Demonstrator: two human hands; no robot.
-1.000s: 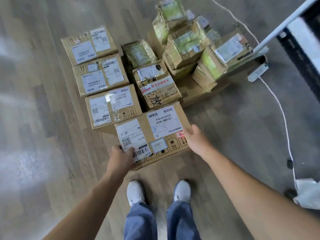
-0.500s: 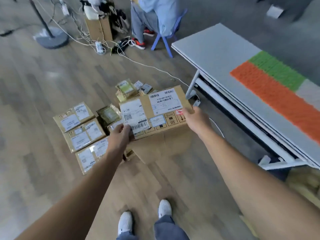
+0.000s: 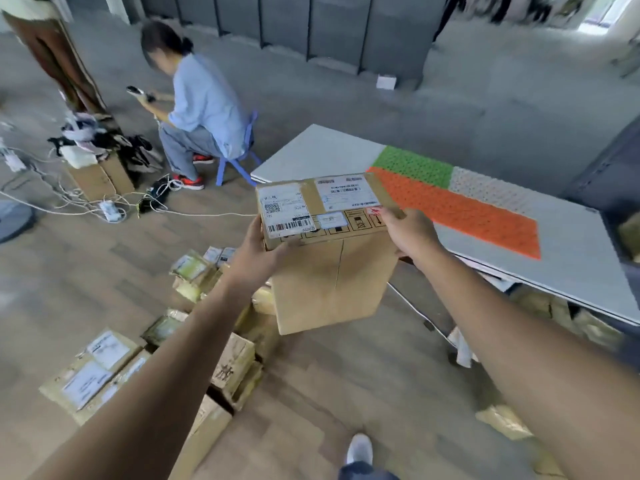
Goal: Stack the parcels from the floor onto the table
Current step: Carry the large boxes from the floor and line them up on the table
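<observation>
Box (image 3: pixel 325 265) is up in the air at 12 o'clock, clear of the floor (image 3: pixel 311 393), top face with white labels (image 3: pixel 284 206) up and tilted slightly toward the camera. Left hand (image 3: pixel 258 258) is curled round its near-left top corner, next to the barcode. Right hand (image 3: pixel 410 233) is clamped on the near-right top edge, thumb by the red sticker (image 3: pixel 374 211), fingers wrapped over the right face with their tips hidden. Both arms are stretched out. Desk (image 3: pixel 322 150) runs from 12 to 3 o'clock. In the view the box overlaps its near-left corner, and I can't tell whether any of the box is actually above the top. On the desk: orange mat (image 3: pixel 460 209), green mat (image 3: pixel 414 164) behind it, white dotted mat (image 3: pixel 485 188) to the right of the green. Remaining parcels (image 3: pixel 93 375) sit in a cluster on the floor at 7 to 9 o'clock, partly behind the left forearm. Blurred tan shapes (image 3: pixel 533 303) lie under the desk at 4 o'clock. One white shoe (image 3: pixel 360 448) at 6 o'clock. Seated person (image 3: pixel 204 109) at 11 o'clock on a blue stool (image 3: pixel 239 161), back turned. Tangle of cables (image 3: pixel 86 202) on the floor at 10 o'clock.
</observation>
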